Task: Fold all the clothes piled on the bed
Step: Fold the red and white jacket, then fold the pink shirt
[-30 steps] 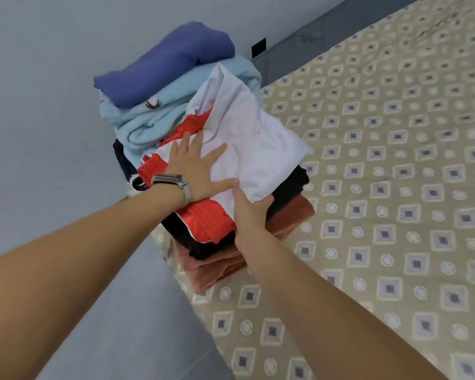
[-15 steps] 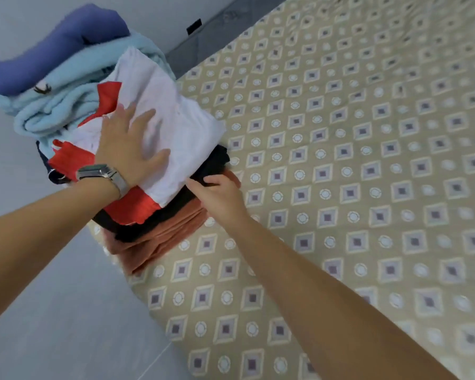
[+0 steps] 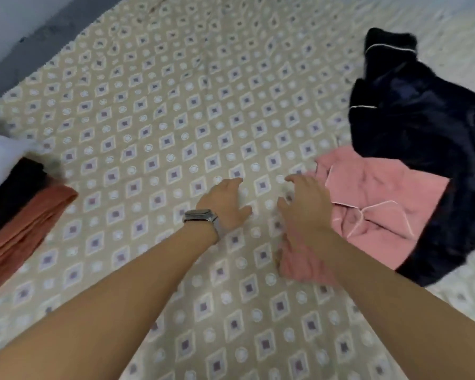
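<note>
Head view: left hand (image 3: 225, 205) and right hand (image 3: 305, 205), fingers loosely spread and holding nothing, hover beside pink garment (image 3: 379, 204).

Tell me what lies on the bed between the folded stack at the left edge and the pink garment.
Head view: between the folded stack and the pink garment lie bare patterned bedsheet and both hands, left hand and right hand.
</note>
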### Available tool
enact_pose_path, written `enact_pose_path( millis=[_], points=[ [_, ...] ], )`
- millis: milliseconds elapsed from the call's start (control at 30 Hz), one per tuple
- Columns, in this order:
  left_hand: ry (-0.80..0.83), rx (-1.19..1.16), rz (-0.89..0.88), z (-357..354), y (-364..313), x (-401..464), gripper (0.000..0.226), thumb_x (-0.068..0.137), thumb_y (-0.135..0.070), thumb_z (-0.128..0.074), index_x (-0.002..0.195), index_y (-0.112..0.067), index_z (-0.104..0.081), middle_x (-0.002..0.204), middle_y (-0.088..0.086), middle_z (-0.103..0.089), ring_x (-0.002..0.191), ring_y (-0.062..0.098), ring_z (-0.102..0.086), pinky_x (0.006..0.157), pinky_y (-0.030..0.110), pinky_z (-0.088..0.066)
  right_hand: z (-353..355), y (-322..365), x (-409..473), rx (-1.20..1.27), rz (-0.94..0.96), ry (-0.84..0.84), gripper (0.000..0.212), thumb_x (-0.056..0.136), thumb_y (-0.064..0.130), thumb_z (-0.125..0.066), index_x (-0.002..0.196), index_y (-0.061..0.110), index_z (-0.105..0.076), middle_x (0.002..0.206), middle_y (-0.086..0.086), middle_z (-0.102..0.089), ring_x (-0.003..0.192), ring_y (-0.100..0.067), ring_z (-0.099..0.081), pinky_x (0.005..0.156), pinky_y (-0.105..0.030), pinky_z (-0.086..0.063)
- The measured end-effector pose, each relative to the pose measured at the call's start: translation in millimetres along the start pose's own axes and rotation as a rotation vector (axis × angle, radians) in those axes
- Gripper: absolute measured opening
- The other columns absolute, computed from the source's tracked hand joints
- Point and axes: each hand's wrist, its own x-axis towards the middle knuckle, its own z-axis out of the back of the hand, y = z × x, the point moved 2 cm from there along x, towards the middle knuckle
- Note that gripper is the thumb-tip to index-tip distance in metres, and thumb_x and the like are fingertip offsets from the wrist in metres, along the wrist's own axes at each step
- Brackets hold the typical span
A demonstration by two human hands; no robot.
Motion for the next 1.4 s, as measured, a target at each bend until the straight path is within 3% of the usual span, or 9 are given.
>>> enact_pose_path(
  millis=[167,333,500,667,800,900,1100,1267,1400],
  points=[
    [0.095,-0.117,-0.002,-42.2,-104.4,18.3,0.077,0.085,-0.050,-0.063,0.147,-0.020,-0.028,0.146,0.003,-0.037,0.127,0.024,-0.047,0.098,0.034,-0.045,69.2,-119.5,3.2,-0.186,-0.233,-0.124,0.074,0.075,0.042,-0.074,0.139,0.024,-0.040,0.139,-0.005,-0.044,0.125,-0.030,-0.038,0.099,-0.047,-0.026],
    [0.128,-0.095,0.128,-94.7,-171.7,35.5,0.091,0.066,-0.082,-0.053,0.129,-0.017,-0.043,0.128,0.007,-0.045,0.115,0.029,-0.049,0.088,0.033,-0.045,75.1,-208.2,-1.1,-0.179,-0.413,0.234,0.111,0.057,0.072,-0.074,0.146,0.043,-0.014,0.154,0.002,-0.017,0.140,-0.030,-0.020,0.104,-0.066,-0.025],
    [0.123,0.096,0.197,-140.3,-178.9,31.6,0.098,0.063,-0.067,-0.073,0.136,-0.014,-0.035,0.128,0.013,-0.043,0.120,0.034,-0.045,0.098,0.040,-0.041,44.4,-235.5,-19.5,-0.093,-0.343,0.242,0.085,0.077,0.059,-0.070,0.147,0.044,-0.024,0.161,-0.003,0.000,0.146,-0.032,-0.006,0.108,-0.072,-0.019],
    [0.025,-0.005,0.155,-144.6,-169.6,23.5,0.063,0.078,-0.055,-0.067,0.129,-0.024,-0.047,0.119,0.012,-0.041,0.111,0.036,-0.050,0.092,0.034,-0.041,40.7,-238.1,-40.4,0.160,-0.304,0.176,0.068,0.078,0.063,-0.052,0.140,0.038,-0.046,0.159,-0.011,-0.015,0.146,-0.035,-0.012,0.114,-0.065,-0.013],
    [-0.070,0.040,0.080,-136.7,-163.3,12.9,0.039,0.091,-0.046,-0.056,0.121,-0.021,-0.059,0.122,0.014,-0.043,0.111,0.031,-0.052,0.091,0.031,-0.043,51.5,-225.1,-76.5,0.464,-0.274,-0.073,0.055,0.080,0.053,-0.044,0.099,0.007,-0.070,0.110,-0.015,-0.066,0.105,-0.033,-0.058,0.089,-0.037,-0.045],
    [-0.116,0.018,0.026,-136.4,-162.4,-3.0,0.034,0.089,-0.044,-0.057,0.114,-0.022,-0.062,0.126,0.011,-0.042,0.120,0.024,-0.041,0.096,0.033,-0.042,51.4,-208.4,-109.9,0.703,-0.388,-0.055,0.024,0.092,0.032,-0.058,0.085,0.011,-0.067,0.081,-0.003,-0.066,0.074,-0.015,-0.057,0.064,-0.021,-0.044],
    [0.024,-0.094,-0.228,-155.4,-165.9,-41.6,0.071,0.060,-0.042,-0.052,0.128,-0.021,-0.052,0.142,0.009,-0.032,0.134,0.029,-0.027,0.111,0.029,-0.025,40.0,-181.9,-157.7,1.202,-0.541,0.047,0.031,0.092,0.027,-0.063,0.067,0.011,-0.060,0.044,0.007,-0.054,0.040,-0.003,-0.048,0.042,-0.013,-0.034],
    [0.128,-0.285,-0.245,-189.3,-153.5,-57.2,0.027,0.059,-0.047,-0.048,0.082,-0.051,-0.062,0.146,0.003,-0.038,0.140,0.027,-0.017,0.118,0.046,-0.014,16.7,-207.1,-196.3,1.037,-0.539,0.181,0.039,0.095,0.042,-0.054,0.091,0.007,-0.070,0.067,-0.009,-0.065,0.063,-0.014,-0.059,0.060,-0.022,-0.042],
    [0.075,-0.353,-0.245,-202.7,-155.9,-56.9,0.026,0.061,-0.071,-0.051,0.076,-0.053,-0.063,0.145,-0.001,-0.039,0.138,0.027,-0.020,0.116,0.048,-0.017,3.6,-222.4,-216.8,0.934,-0.435,0.130,0.033,0.104,0.038,-0.037,0.098,0.020,-0.063,0.056,0.012,-0.065,0.057,0.002,-0.061,0.058,-0.011,-0.045]
  ],
)
